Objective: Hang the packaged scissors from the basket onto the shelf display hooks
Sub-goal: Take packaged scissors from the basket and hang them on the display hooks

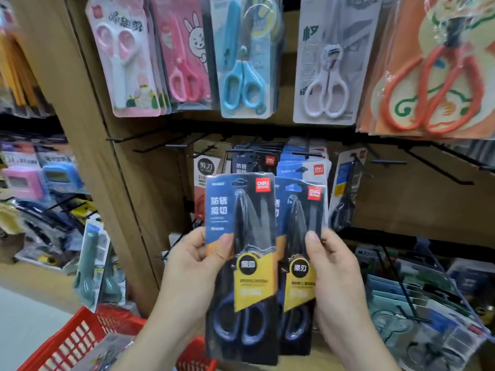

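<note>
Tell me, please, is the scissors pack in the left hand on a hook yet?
Not yet: the left hand holds the scissors pack upright, its hang hole empty.

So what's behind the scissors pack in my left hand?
A second blue-and-yellow scissors pack, held by the right hand, sits partly behind it. Farther back, matching blue packs hang on hooks; the front pack in the left hand hides their lower parts.

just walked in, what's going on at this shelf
A person stands at a scissors display, the left hand gripping one blue-and-yellow pack and the right hand gripping a second pack beside it. Neither is hung yet. Matching packs hang just behind, and a red basket sits below left.
</note>
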`<action>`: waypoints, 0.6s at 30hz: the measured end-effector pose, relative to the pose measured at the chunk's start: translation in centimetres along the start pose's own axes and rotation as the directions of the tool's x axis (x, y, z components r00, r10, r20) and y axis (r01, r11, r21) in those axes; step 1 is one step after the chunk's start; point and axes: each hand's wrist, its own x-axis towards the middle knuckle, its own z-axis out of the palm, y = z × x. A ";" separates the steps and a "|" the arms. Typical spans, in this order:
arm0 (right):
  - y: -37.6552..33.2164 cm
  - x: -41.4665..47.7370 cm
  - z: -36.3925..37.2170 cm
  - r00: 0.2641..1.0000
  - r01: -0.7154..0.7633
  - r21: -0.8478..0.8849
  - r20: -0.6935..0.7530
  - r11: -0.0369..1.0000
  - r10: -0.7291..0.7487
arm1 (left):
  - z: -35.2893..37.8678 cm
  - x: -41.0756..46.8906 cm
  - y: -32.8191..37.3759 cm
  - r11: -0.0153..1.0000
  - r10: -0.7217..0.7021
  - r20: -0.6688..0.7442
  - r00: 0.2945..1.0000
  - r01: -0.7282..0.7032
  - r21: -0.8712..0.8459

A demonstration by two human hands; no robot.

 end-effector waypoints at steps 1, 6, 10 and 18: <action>-0.1 0.2 0.3 0.999 0.048 -0.045 -0.002 0.998 -0.048 | -1.0 0.2 0.4 0.999 0.027 -0.025 0.999 -0.026 0.026; -0.6 1.1 1.2 0.980 0.194 -0.177 0.001 0.965 -0.197 | -6.4 1.5 1.8 0.963 0.199 -0.049 0.979 -0.187 0.194; -1.8 1.3 3.1 0.925 0.379 -0.287 0.146 0.879 -0.351 | -9.5 1.9 1.9 0.909 0.120 0.181 0.976 -0.182 0.375; -1.4 4.2 6.0 0.898 0.439 -0.422 0.181 0.793 -0.400 | -10.9 2.7 1.6 0.908 -0.040 0.247 0.968 -0.068 0.413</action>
